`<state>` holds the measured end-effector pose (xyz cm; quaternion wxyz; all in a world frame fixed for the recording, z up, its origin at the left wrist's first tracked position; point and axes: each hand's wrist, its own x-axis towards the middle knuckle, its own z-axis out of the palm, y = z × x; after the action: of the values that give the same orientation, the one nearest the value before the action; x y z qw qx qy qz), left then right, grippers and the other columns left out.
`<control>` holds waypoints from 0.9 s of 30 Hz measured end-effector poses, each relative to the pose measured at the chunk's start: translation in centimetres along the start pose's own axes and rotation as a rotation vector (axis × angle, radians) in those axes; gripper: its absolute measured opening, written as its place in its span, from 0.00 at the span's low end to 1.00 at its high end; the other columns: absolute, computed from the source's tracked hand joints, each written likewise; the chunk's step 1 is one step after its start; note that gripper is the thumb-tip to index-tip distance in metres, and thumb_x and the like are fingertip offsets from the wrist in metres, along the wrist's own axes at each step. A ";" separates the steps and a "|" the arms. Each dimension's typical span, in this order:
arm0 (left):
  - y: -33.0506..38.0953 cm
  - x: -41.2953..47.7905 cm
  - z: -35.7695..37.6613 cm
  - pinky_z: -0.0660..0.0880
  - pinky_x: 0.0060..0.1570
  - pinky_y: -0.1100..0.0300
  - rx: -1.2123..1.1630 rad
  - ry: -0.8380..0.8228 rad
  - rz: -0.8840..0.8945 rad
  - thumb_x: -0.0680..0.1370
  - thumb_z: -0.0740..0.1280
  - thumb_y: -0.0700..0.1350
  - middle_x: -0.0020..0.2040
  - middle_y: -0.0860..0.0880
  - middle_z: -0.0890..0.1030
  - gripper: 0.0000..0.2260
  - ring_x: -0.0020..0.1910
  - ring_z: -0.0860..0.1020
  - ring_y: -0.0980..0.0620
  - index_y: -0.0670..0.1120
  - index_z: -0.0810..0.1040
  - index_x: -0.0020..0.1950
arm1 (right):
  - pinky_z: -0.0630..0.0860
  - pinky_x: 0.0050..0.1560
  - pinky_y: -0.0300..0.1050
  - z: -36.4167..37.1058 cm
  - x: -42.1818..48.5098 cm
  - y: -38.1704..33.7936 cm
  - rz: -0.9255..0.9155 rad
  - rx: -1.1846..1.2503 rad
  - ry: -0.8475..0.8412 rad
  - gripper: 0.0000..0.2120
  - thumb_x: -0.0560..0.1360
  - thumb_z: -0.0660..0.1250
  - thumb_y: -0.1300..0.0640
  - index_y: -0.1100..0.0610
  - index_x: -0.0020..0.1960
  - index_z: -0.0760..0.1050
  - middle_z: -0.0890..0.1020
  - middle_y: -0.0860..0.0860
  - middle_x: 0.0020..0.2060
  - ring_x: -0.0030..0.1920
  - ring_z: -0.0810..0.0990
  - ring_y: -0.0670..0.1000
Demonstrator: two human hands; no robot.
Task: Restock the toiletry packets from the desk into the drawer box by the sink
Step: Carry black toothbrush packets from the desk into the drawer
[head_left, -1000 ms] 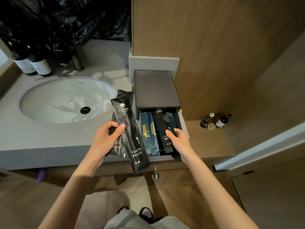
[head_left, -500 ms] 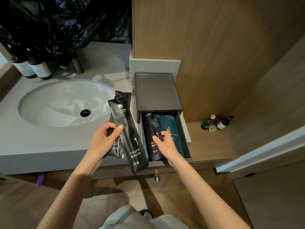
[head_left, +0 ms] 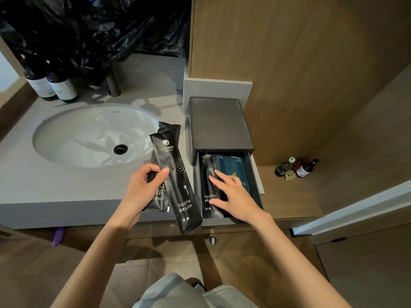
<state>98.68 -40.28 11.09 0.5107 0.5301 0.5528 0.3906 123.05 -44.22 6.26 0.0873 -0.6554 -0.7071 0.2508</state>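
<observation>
Pressing flat with spread fingers, the right hand (head_left: pixel 235 196) settles a black toothbrush packet (head_left: pixel 209 185) lengthwise in the open drawer (head_left: pixel 253 181) at centre frame. Just left of it, the left hand (head_left: pixel 142 187) grips two more glossy black packets (head_left: pixel 178 181), long axes nearly parallel to the drawer, so the right hand is nearer.

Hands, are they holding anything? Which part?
The left hand grips two black toothbrush packets around their middles. The right hand holds nothing; its open fingers press on a packet in the drawer.
</observation>
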 end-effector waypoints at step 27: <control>0.5 1.3 3.1 0.71 0.48 0.62 -0.089 -0.123 0.008 0.75 0.70 0.48 0.40 0.50 0.79 0.07 0.43 0.76 0.55 0.47 0.77 0.39 | 0.77 0.45 0.35 -3.3 -1.5 -5.7 0.217 0.859 0.162 0.08 0.76 0.68 0.54 0.55 0.53 0.80 0.82 0.47 0.37 0.39 0.79 0.43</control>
<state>101.93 -39.23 10.81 0.5653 0.5323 0.5002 0.3834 119.67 -44.99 12.12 0.3799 -0.6476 -0.4568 0.4771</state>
